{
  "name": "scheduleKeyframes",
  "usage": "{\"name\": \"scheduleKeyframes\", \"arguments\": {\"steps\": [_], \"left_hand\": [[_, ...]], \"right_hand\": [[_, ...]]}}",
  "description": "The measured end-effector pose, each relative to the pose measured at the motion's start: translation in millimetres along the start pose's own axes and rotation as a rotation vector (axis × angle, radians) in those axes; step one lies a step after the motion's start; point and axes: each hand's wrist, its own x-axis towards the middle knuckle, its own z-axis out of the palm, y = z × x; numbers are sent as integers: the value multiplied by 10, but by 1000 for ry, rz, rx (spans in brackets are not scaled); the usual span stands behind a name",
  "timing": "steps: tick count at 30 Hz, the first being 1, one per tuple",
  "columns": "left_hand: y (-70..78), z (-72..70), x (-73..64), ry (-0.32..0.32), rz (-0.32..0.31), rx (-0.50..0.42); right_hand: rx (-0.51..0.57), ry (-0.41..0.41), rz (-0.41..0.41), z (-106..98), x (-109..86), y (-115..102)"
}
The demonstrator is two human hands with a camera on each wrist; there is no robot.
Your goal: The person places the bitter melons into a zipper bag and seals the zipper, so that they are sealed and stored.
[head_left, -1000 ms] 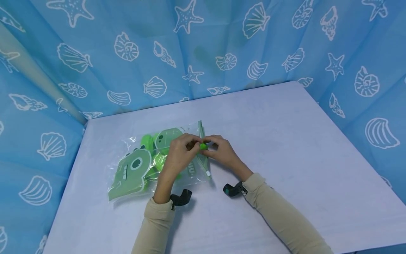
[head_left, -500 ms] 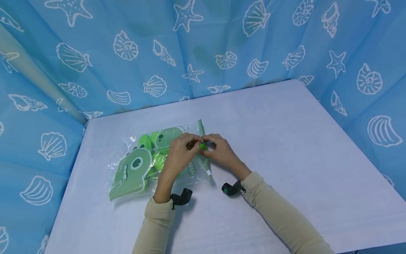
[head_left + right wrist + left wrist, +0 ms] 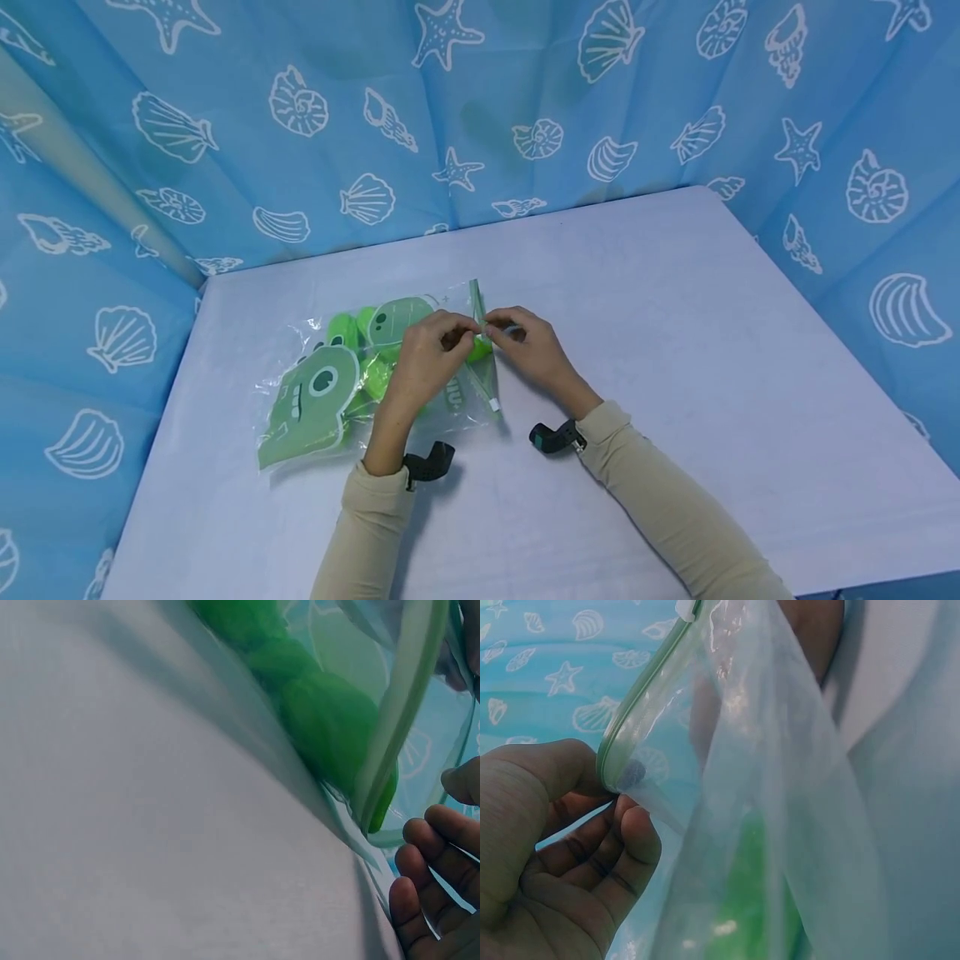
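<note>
A clear zip bag [image 3: 307, 412] with green cartoon prints lies on the table, bright green things inside. My left hand [image 3: 431, 350] pinches the zip edge [image 3: 609, 746] of its mouth between thumb and fingers, as the left wrist view shows. At the mouth, a lumpy bright green thing [image 3: 330, 727] sits within the film, its tip by the zip strip; its kind is unclear. My right hand [image 3: 532, 350] is just right of the mouth, thumb and fingertips [image 3: 420, 836] apart and close to the bag's edge, with nothing visibly held.
A white zip slider [image 3: 493, 405] sits at the near end of the zip. The white table [image 3: 675, 375] stretches to the right. Blue curtains [image 3: 480, 108] with shell prints stand behind and on both sides. Each wrist wears a black camera mount [image 3: 429, 463].
My right hand has let go of the small green thing at the bag's mouth and drawn slightly right, its fingers parting. The left hand keeps its place on the bag.
</note>
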Motion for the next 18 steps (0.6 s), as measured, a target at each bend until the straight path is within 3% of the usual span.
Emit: {"name": "scheduleKeyframes", "arguments": {"steps": [12,18], "left_hand": [[-7,-37,-2,19,11,-7],[109,-65,1,10,67,-18]], "right_hand": [[7,3,27,-19,34,31],[34,54,52,-117,103,67]]}}
